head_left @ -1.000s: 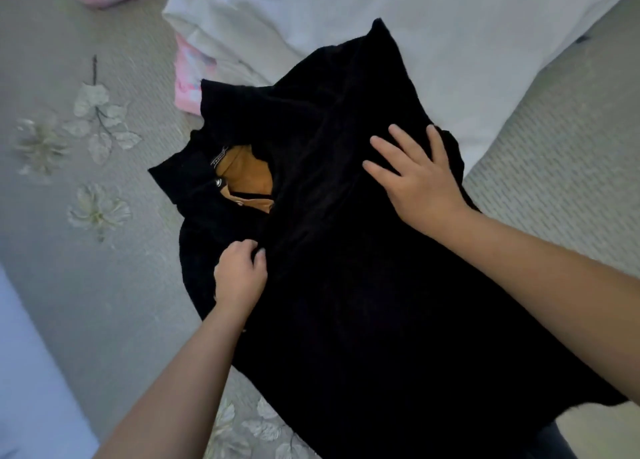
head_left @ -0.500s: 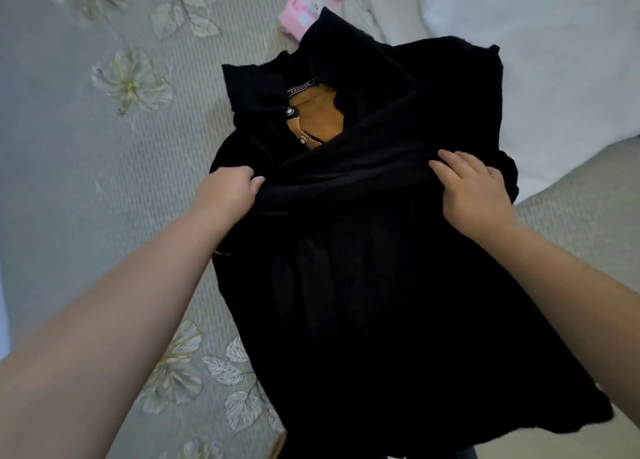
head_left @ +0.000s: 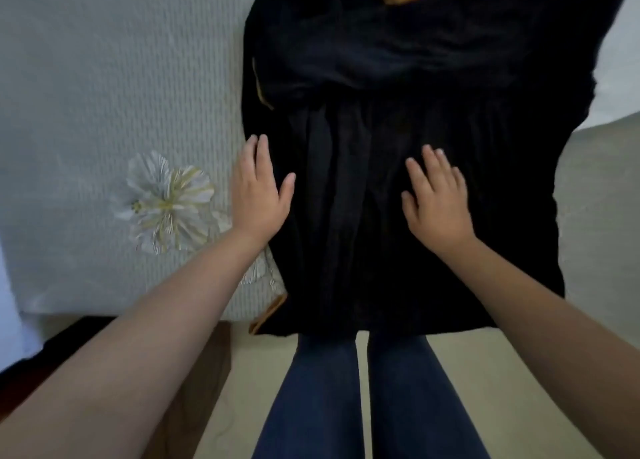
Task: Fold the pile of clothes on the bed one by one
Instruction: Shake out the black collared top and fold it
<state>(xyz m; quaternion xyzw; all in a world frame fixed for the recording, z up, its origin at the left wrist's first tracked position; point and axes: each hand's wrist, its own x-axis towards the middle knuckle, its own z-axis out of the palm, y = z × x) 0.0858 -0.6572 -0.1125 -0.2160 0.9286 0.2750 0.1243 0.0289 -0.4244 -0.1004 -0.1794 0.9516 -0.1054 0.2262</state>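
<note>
A black garment [head_left: 398, 112] with a tan lining at its collar lies spread on the bed, its hem hanging at the near edge. Its upper part is folded across the chest. My left hand [head_left: 258, 192] lies flat with straight fingers along the garment's left edge. My right hand [head_left: 436, 195] rests flat on the middle of the skirt part, fingers spread. Neither hand grips any cloth.
The bed has a grey-white quilted cover [head_left: 104, 95] with an embroidered flower [head_left: 162, 202]. A white cloth [head_left: 620, 60] lies at the right behind the garment. My legs in blue jeans [head_left: 363, 396] stand against the bed's near edge over a pale floor.
Both hands let go of the folded upper part and moved down to the lower part, where they lie flat. The view has tilted down towards the bed's near edge.
</note>
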